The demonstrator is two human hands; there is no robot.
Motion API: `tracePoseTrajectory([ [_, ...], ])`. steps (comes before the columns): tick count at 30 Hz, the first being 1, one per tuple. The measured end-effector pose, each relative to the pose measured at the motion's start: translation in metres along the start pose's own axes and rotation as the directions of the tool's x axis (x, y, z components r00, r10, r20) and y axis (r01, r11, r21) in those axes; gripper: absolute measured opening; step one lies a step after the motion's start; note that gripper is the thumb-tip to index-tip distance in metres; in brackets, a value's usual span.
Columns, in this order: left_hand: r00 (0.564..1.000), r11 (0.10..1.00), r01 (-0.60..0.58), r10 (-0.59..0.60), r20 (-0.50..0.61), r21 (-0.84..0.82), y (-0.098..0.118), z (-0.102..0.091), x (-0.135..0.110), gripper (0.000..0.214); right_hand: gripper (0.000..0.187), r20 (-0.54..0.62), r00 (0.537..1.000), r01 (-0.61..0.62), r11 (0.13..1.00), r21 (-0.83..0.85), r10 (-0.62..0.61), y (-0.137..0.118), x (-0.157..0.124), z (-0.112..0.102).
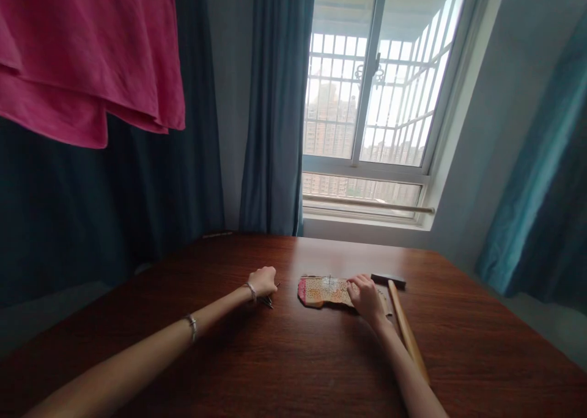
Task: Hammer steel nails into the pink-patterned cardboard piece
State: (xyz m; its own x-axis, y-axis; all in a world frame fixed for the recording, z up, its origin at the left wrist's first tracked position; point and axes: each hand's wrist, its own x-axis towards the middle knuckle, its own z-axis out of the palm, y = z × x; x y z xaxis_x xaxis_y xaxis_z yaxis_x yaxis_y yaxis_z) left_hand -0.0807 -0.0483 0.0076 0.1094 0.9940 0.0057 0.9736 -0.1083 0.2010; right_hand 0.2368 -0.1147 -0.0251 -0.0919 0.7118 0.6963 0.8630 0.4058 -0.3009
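Observation:
My left hand [263, 281] rests on the wooden table [293, 357] with its fingers curled round thin dark metal tools [269, 300] whose tips stick out to the right. My right hand [365, 296] lies on a small patterned cloth piece [321, 290] with a pink edge, its fingers pressing the cloth's right part. A small shiny pin-like item [329, 280] stands on the cloth. A hammer with a long wooden handle [407, 330] and dark head [387, 279] lies just right of my right hand.
Beyond the table's far edge are a barred window [371, 100] and blue curtains [275, 112]. A pink fabric [87, 51] hangs at the upper left. Another teal curtain [541, 192] hangs at the right.

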Motion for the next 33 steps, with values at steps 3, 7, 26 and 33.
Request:
tracePoseTrajectory([
  [3, 0.999, 0.989, -0.037, 0.042, 0.031, -0.14, 0.002, 0.001, 0.007, 0.012, 0.018, -0.021, 1.0, -0.005, 1.0, 0.003, 0.005, -0.001, 0.0, -0.001],
  [7, 0.966, 0.857, -0.252, 0.248, -0.069, -0.45, 0.018, 0.002, 0.01, 0.022, 0.02, -0.077, 0.996, -0.047, 0.995, 0.093, 0.054, -0.01, 0.002, -0.001],
  [26, 0.869, 0.604, -0.489, 0.401, -0.29, -0.63, 0.1, 0.036, -0.03, 0.029, 0.034, 0.209, 0.935, -0.346, 0.615, 0.708, 0.285, -0.062, -0.003, 0.02],
  [33, 0.932, 0.569, -0.359, 0.258, -0.253, -0.74, 0.083, 0.033, 0.007, 0.025, 0.04, 0.119, 0.899, -0.393, 0.654, 0.646, 0.423, -0.04, 0.009, 0.029],
])
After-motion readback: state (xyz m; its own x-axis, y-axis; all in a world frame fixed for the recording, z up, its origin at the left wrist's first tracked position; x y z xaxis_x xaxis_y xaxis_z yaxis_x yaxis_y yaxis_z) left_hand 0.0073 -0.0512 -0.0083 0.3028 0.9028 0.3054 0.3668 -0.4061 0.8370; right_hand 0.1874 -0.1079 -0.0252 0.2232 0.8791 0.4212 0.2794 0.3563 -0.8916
